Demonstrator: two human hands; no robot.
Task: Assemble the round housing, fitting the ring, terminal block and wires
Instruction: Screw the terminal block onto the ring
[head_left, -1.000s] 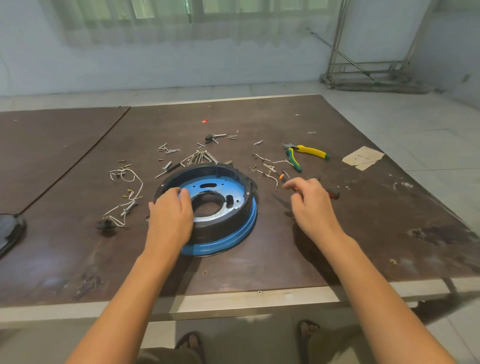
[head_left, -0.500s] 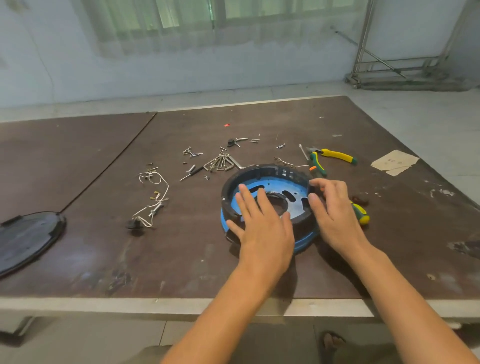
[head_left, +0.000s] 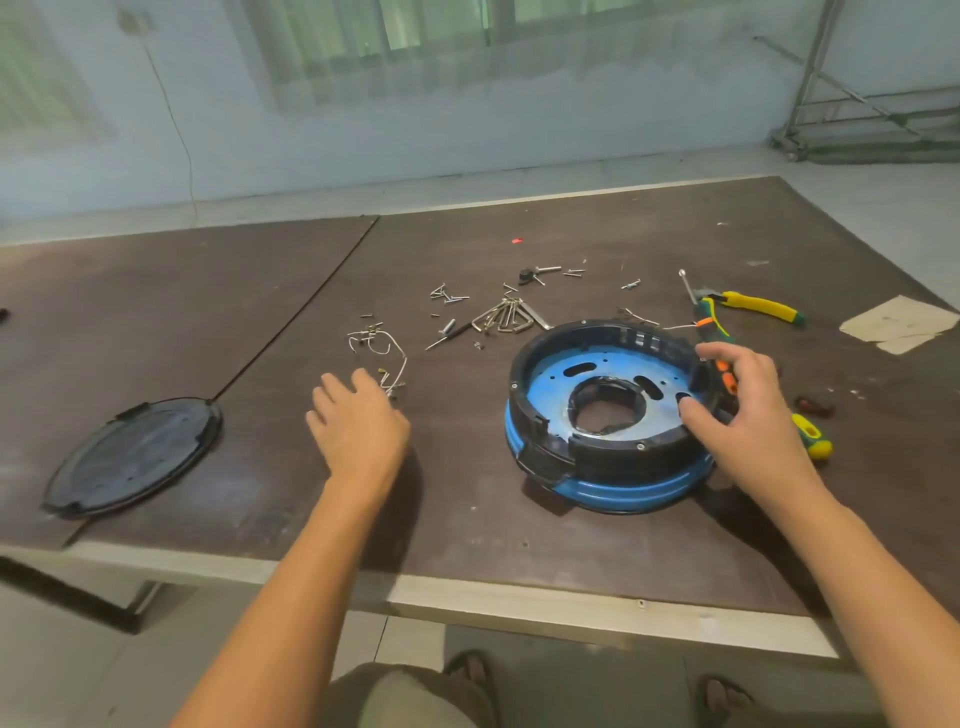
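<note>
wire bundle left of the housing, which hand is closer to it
Left. The left hand lies right beside the wire bundle, fingertips at its near end; the right hand is off to its right, holding the round housing by its rim.

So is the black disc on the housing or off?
Off. The black disc lies on the table left of the housing, whose inside shows.

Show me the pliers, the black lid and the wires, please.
pliers (head_left: 761, 305): head view, on the yellow handle.
lid (head_left: 134, 457): head view, at its centre.
wires (head_left: 369, 332): head view, on the far cluster of ends.
</note>
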